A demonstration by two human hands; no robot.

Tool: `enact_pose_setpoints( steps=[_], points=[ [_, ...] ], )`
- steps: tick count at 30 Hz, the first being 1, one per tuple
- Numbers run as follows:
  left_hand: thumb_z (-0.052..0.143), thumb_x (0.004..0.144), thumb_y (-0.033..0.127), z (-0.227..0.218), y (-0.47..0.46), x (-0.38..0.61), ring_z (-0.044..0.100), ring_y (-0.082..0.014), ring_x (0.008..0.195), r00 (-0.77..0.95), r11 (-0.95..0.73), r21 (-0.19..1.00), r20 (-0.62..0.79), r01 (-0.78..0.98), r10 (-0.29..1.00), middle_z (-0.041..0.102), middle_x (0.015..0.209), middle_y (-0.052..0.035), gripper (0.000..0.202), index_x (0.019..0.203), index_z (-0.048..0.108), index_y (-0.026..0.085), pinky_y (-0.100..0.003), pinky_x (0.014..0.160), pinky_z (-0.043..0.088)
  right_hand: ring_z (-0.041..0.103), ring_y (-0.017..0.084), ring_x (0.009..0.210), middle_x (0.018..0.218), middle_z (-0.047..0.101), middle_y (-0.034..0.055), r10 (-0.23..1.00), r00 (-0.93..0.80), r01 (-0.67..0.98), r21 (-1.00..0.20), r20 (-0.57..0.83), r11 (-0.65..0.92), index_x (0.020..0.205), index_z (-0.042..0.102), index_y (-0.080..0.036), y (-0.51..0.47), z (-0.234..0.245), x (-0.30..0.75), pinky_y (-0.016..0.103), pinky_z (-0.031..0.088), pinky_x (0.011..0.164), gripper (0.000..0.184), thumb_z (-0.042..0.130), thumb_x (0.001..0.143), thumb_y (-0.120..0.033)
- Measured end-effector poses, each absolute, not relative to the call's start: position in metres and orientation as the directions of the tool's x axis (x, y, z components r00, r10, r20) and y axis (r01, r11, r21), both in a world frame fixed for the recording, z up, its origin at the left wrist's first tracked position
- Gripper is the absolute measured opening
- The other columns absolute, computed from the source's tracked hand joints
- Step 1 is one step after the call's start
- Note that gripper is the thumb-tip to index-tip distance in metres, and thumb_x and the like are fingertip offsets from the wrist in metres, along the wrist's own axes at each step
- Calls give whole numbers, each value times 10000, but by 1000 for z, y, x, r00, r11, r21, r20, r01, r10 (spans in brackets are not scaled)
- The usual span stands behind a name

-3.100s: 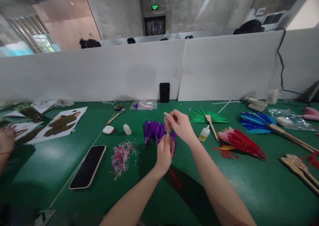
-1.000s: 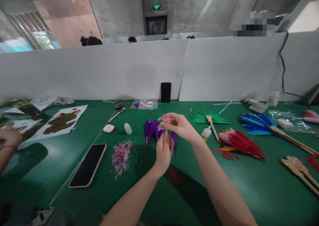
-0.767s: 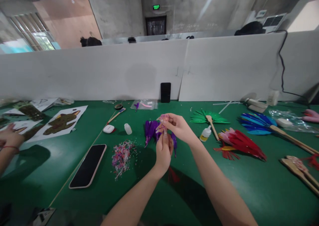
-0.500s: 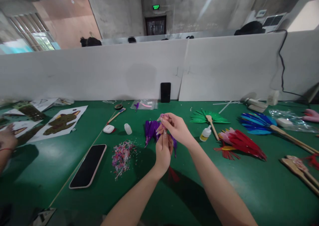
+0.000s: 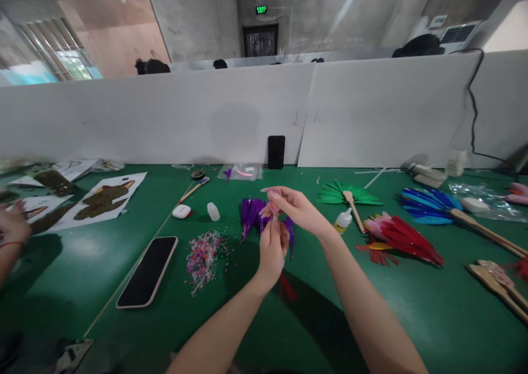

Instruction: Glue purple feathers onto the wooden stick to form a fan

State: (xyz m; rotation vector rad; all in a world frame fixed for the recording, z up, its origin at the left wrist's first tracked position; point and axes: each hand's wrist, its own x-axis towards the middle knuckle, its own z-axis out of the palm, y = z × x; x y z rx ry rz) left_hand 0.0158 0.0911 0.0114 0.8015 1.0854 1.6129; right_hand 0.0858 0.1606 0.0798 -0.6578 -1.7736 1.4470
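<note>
Over the middle of the table, my left hand [image 5: 272, 248] is closed around the lower part of a pink-speckled piece [image 5: 274, 199]. My right hand [image 5: 295, 206] pinches the top of the same piece; most of it is covered by fingers. Purple feathers [image 5: 249, 217] lie behind and to both sides of my hands. Beneath my left wrist a red tassel [image 5: 287, 287] shows; what it hangs from is hidden. To the left lies a pile of small pink, red and white chips [image 5: 204, 258]. A yellow-labelled glue bottle [image 5: 343, 220] stands right of my right forearm.
At left are a phone [image 5: 147, 272], a white case [image 5: 181, 212], a small white bottle [image 5: 213, 212], a brush [image 5: 193, 191] and another person's hand [image 5: 15, 225]. Green [image 5: 348, 193], red [image 5: 408, 239] and blue [image 5: 429, 203] feather pieces and wooden paddles [image 5: 497, 286] lie right. A white partition [image 5: 185, 121] stands behind.
The fingers of my right hand have shifted slightly at the top of the pink-speckled piece. Its forearm now partly covers the glue bottle. The view has shifted a little.
</note>
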Motion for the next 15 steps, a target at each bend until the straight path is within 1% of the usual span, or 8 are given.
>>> enact_pose_setpoints(
  steps=[2, 4, 8, 10, 15],
  points=[
    [436, 801, 575, 10, 92, 15, 226, -29, 319, -278, -101, 929, -2, -356, 961, 303, 398, 88, 437, 627, 407, 176, -168, 340, 181, 660, 192, 830, 837, 679, 52, 754, -620, -76, -973, 218, 218, 1076, 569, -156, 161, 83, 91, 312, 519, 770, 410, 661, 726, -350],
    [428, 811, 566, 9, 92, 14, 229, -28, 325, -272, -110, 936, 16, -334, 962, 310, 406, 86, 432, 631, 412, 174, -165, 344, 187, 659, 207, 863, 882, 683, 73, 771, -597, -95, -973, 224, 209, 1081, 582, -146, 160, 85, 92, 334, 515, 802, 447, 702, 681, -304],
    [429, 812, 563, 7, 93, 13, 228, -29, 339, -288, -126, 944, 35, -305, 957, 297, 419, 87, 426, 640, 415, 173, -166, 346, 187, 679, 221, 802, 872, 689, 94, 801, -562, -146, -978, 205, 148, 1081, 588, -128, 159, 85, 89, 368, 535, 772, 441, 688, 692, -311],
    [429, 810, 567, 7, 93, 13, 228, -32, 341, -305, -131, 947, 37, -293, 952, 288, 418, 88, 425, 645, 413, 175, -169, 345, 182, 684, 225, 775, 852, 692, 96, 809, -553, -161, -979, 198, 129, 1045, 599, -125, 159, 82, 87, 375, 540, 760, 411, 683, 699, -331],
    [424, 789, 604, 7, 95, 13, 246, -33, 335, -345, -118, 959, 23, -257, 938, 303, 428, 82, 456, 638, 411, 175, -183, 342, 161, 689, 222, 732, 796, 692, 79, 816, -519, -212, -963, 254, 165, 936, 602, -135, 161, 73, 81, 376, 546, 739, 344, 646, 729, -406]
  ],
)
